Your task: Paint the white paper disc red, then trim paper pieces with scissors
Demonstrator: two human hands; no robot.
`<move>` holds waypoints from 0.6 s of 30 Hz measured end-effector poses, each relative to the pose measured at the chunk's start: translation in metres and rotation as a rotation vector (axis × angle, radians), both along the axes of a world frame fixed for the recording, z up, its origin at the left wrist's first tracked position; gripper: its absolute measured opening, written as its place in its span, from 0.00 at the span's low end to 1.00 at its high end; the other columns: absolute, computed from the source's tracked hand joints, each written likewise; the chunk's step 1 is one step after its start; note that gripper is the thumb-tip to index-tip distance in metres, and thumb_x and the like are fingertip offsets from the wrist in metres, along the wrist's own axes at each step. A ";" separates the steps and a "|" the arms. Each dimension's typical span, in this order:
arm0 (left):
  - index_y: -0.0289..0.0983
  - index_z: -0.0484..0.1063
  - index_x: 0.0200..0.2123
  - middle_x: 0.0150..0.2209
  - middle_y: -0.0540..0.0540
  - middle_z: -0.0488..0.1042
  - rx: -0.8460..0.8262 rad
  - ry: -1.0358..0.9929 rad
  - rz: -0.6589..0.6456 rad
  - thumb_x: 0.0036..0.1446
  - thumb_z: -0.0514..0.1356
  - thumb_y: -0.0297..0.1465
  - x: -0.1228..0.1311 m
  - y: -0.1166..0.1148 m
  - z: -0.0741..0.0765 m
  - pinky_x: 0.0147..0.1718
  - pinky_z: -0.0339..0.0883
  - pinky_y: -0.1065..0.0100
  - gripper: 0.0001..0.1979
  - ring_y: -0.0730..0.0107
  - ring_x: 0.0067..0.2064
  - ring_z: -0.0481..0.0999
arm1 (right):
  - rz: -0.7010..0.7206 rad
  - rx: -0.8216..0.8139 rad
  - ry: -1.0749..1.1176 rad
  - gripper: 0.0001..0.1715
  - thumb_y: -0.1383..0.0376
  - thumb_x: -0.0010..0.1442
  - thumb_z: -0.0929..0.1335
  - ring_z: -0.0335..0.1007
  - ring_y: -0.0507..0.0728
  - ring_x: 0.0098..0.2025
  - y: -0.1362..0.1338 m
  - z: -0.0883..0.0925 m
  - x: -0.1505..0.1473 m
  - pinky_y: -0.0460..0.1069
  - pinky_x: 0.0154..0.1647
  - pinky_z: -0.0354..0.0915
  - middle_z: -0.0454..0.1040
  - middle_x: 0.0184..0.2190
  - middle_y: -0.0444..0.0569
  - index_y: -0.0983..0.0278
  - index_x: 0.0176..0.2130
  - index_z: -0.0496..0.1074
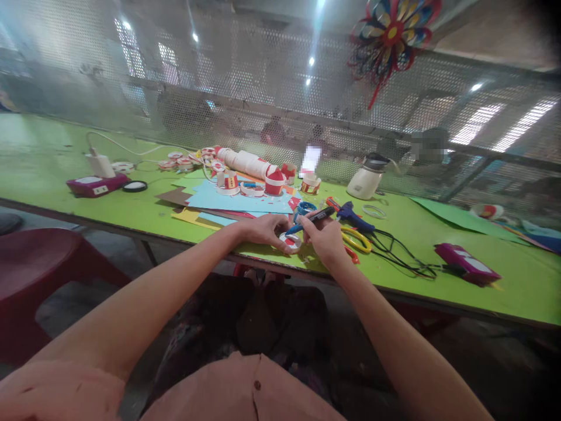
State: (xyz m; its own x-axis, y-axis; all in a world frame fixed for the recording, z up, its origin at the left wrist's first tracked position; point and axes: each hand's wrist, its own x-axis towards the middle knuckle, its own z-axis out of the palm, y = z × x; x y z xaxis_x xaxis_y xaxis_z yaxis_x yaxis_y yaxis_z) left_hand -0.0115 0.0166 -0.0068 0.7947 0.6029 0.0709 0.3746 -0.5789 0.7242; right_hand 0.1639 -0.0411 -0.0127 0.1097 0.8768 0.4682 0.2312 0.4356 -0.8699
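At the table's front edge my left hand (268,229) is closed round the rim of a small white round piece (291,242) with a red patch inside, perhaps cut from a paper cup. My right hand (325,238) grips a blue and black marker (324,214). The marker's blue end points down at the white piece; whether it touches cannot be made out. Just beyond my hands sits a blue ring-shaped roll (305,209). Scissors with yellow handles (357,240) lie beside my right hand, partly hidden by it.
A dark blue glue gun (356,217) with a black cable lies to the right. Behind my hands are coloured paper sheets (245,200), cut red-and-white cups (274,182) and a white roll of stacked cups (245,162). A white jug (364,178) and purple boxes (468,264) stand farther out.
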 end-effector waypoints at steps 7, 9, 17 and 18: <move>0.37 0.65 0.36 0.32 0.52 0.67 -0.006 -0.012 -0.016 0.38 0.69 0.45 0.000 0.001 0.000 0.31 0.57 0.71 0.26 0.72 0.33 0.64 | -0.006 -0.002 -0.014 0.17 0.54 0.50 0.71 0.57 0.50 0.17 0.000 0.001 0.000 0.47 0.20 0.57 0.64 0.14 0.39 0.65 0.28 0.68; 0.36 0.65 0.36 0.32 0.52 0.67 -0.025 -0.020 -0.019 0.38 0.69 0.45 0.000 0.000 0.000 0.31 0.57 0.70 0.26 0.72 0.33 0.65 | -0.003 -0.005 -0.010 0.17 0.53 0.49 0.71 0.57 0.50 0.17 0.000 0.000 0.000 0.47 0.20 0.57 0.64 0.14 0.39 0.64 0.28 0.67; 0.36 0.66 0.37 0.33 0.51 0.68 -0.039 -0.032 -0.005 0.37 0.70 0.44 0.001 -0.002 0.001 0.33 0.58 0.70 0.27 0.71 0.34 0.66 | 0.009 0.000 -0.018 0.16 0.54 0.49 0.71 0.57 0.50 0.17 0.001 0.000 -0.001 0.47 0.20 0.58 0.64 0.15 0.40 0.64 0.27 0.68; 0.36 0.66 0.37 0.33 0.51 0.68 -0.042 -0.037 -0.005 0.37 0.70 0.44 0.001 -0.002 0.001 0.34 0.58 0.70 0.27 0.71 0.35 0.66 | 0.009 -0.002 -0.019 0.16 0.54 0.49 0.71 0.58 0.50 0.18 0.001 0.000 -0.001 0.47 0.20 0.58 0.64 0.15 0.40 0.64 0.27 0.68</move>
